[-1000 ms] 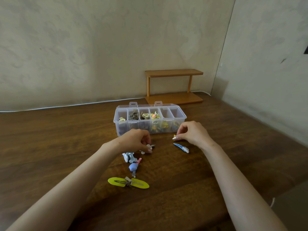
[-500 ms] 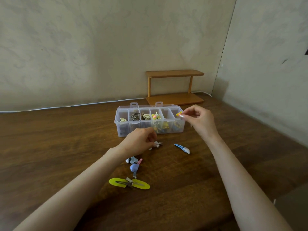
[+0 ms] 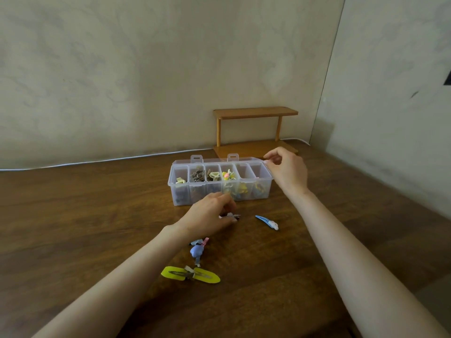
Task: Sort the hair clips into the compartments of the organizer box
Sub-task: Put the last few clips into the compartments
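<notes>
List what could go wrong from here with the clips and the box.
1. The right hand hovers at the right end of the organizer box; a bump might shift it.
2. The left hand seems to pinch the small pale clip by one end, so it may slip.
3. The left forearm passes beside the blue clip and might sweep it aside.

clips point(image 3: 267, 221) before organizer box point(image 3: 219, 189), shelf point(image 3: 255, 130) behind

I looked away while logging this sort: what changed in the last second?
The right hand lifted a small yellow clip to the right end of the organizer box; it no longer shows in the grip. The left hand kept pinching the white clip. The blue clip, yellow-green clips and box stayed put.
</notes>
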Demonstrator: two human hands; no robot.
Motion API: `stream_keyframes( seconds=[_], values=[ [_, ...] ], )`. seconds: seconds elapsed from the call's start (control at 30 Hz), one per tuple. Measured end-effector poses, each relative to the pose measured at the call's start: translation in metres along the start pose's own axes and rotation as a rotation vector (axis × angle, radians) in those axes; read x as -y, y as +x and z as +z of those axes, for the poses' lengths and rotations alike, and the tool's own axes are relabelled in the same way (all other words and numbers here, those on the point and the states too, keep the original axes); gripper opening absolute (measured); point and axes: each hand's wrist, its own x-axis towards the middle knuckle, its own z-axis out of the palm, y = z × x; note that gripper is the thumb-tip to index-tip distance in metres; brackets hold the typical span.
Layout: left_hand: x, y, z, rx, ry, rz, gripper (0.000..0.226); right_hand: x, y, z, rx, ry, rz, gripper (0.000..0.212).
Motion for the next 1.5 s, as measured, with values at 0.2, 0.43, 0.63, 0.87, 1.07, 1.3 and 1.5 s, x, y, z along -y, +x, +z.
stream_keyframes(
  seconds=[0.2,0.43,0.63,0.87,1.07,1.3,1.5],
  values=[
    [-0.018,0.011,0.011,-0.004,0.103,0.074,0.040,-0.016,-0.023,-0.001,-0.053,0.093,-0.018,0.013],
    [-0.040,0.033,0.025,-0.003,0.263,0.127,0.042,-0.025,-0.034,0.001,-0.086,0.150,-0.058,0.010],
    [-0.044,0.036,0.029,-0.009,0.214,0.127,0.025,-0.028,-0.033,0.002,-0.041,0.172,-0.024,0.011],
    [-0.035,0.025,0.018,-0.138,0.133,0.161,0.013,-0.029,-0.029,-0.002,-0.059,0.340,0.078,0.009],
    [-0.022,0.035,-0.016,-0.484,0.027,0.076,0.006,-0.028,-0.028,-0.004,-0.055,0.374,0.092,0.011],
    [-0.019,0.085,-0.028,-0.575,0.183,-0.147,0.014,-0.029,-0.029,-0.006,-0.052,0.387,0.099,0.011],
    [-0.009,0.108,-0.018,-0.428,0.302,-0.162,0.014,-0.030,-0.027,-0.004,-0.048,0.387,0.077,0.011]
  ],
)
